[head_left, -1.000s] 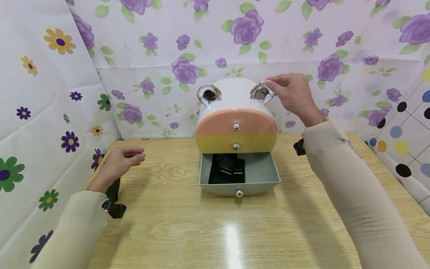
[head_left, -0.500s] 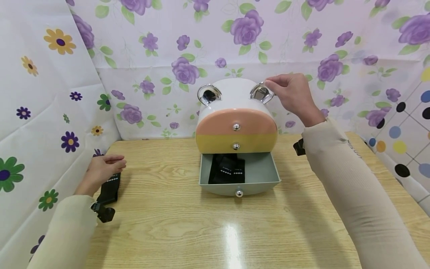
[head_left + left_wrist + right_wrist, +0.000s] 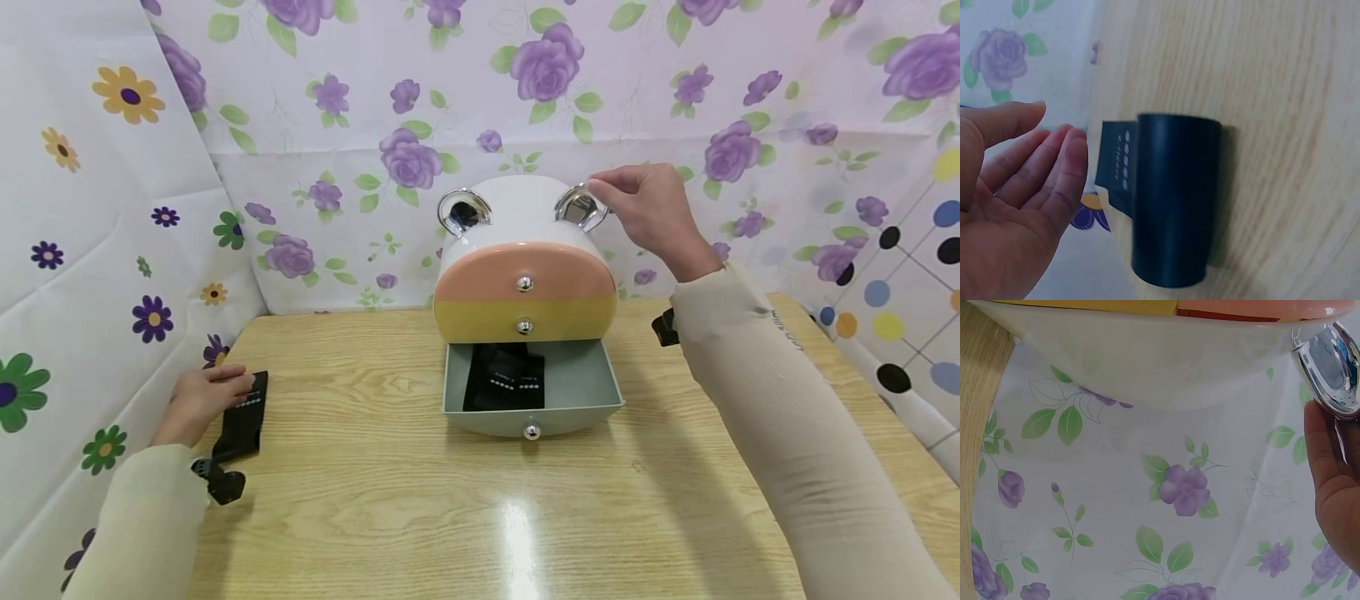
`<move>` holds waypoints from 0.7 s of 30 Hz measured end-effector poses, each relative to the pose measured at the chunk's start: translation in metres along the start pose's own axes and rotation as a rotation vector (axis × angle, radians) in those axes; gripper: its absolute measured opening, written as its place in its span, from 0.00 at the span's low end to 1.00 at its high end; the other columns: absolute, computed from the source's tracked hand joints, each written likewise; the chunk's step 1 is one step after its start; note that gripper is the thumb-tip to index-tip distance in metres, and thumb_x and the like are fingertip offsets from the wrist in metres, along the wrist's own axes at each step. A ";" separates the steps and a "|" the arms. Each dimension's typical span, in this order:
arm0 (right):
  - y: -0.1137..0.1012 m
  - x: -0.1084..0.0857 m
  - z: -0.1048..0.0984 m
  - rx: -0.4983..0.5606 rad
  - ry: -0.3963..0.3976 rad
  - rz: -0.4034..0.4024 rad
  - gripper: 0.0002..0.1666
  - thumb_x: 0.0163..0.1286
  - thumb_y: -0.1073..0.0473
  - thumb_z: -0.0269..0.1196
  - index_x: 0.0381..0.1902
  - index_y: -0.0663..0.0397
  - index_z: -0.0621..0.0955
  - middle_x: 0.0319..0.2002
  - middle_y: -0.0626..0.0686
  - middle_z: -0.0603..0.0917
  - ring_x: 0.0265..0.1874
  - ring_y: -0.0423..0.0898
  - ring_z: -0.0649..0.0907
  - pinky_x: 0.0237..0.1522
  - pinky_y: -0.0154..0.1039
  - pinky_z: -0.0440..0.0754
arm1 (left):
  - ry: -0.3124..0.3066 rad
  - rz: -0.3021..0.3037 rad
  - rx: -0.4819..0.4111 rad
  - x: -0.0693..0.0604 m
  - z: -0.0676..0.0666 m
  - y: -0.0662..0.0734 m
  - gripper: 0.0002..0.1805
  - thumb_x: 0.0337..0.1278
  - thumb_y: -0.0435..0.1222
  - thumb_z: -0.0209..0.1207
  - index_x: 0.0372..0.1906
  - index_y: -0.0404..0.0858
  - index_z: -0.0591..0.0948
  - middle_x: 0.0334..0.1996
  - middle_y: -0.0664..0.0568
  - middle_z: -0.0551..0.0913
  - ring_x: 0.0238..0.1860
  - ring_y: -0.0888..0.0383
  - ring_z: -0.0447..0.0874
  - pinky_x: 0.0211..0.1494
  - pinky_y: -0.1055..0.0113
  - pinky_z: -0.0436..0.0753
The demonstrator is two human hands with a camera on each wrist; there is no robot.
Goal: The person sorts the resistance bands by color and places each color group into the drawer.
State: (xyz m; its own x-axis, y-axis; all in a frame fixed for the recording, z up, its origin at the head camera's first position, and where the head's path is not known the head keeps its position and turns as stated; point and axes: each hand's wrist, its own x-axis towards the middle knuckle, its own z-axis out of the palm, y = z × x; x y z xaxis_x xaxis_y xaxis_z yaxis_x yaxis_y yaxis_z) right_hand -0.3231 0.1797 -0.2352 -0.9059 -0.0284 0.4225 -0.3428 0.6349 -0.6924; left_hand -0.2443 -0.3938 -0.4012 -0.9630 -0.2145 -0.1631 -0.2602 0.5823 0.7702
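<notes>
My left hand, fingers loosely bent and holding nothing, hovers by a black folded item at the table's left edge. In the left wrist view this item has a rounded dark fold and a flat end with pale dots and lettering; its exact kind is unclear. My right hand pinches the rim of the silver right ear on a small white chest of drawers. The chest's grey-green bottom drawer is pulled out. Inside its left half lie similar black items with white dots.
Above the drawer are closed yellow and orange drawers with silver knobs. A second silver ear sits on the left. The wooden table meets a flowered wall covering behind and on the left.
My left hand has moved left and down towards the black folded item, uncovering more of it. My right hand stays at the silver ear, and the drawer has not moved.
</notes>
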 end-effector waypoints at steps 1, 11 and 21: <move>0.000 0.000 0.000 0.000 0.000 -0.001 0.22 0.73 0.48 0.63 0.53 0.59 0.87 0.51 0.58 0.86 0.57 0.53 0.82 0.55 0.44 0.80 | 0.001 -0.013 0.011 0.000 -0.001 -0.002 0.32 0.73 0.42 0.54 0.69 0.20 0.66 0.60 0.30 0.76 0.36 0.72 0.82 0.46 0.69 0.86; 0.000 0.001 0.000 -0.010 -0.004 -0.007 0.22 0.73 0.48 0.63 0.53 0.59 0.87 0.50 0.58 0.86 0.56 0.53 0.82 0.55 0.45 0.80 | -0.013 -0.121 0.046 -0.002 -0.008 -0.020 0.35 0.73 0.43 0.52 0.71 0.21 0.62 0.68 0.24 0.63 0.60 0.33 0.74 0.61 0.45 0.77; 0.000 0.001 0.000 0.001 -0.002 -0.002 0.22 0.73 0.48 0.63 0.53 0.59 0.87 0.51 0.58 0.86 0.57 0.53 0.82 0.58 0.48 0.79 | 0.052 -0.197 0.107 0.001 -0.009 -0.024 0.32 0.69 0.40 0.58 0.67 0.20 0.68 0.59 0.26 0.73 0.35 0.58 0.80 0.40 0.67 0.78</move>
State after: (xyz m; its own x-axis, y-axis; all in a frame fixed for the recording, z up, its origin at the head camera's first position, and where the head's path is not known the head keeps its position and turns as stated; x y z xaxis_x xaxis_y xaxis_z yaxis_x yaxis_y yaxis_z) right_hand -0.3237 0.1796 -0.2346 -0.9057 -0.0315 0.4226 -0.3451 0.6337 -0.6924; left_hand -0.2379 -0.4156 -0.4142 -0.8887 -0.3706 -0.2701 -0.4515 0.6043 0.6565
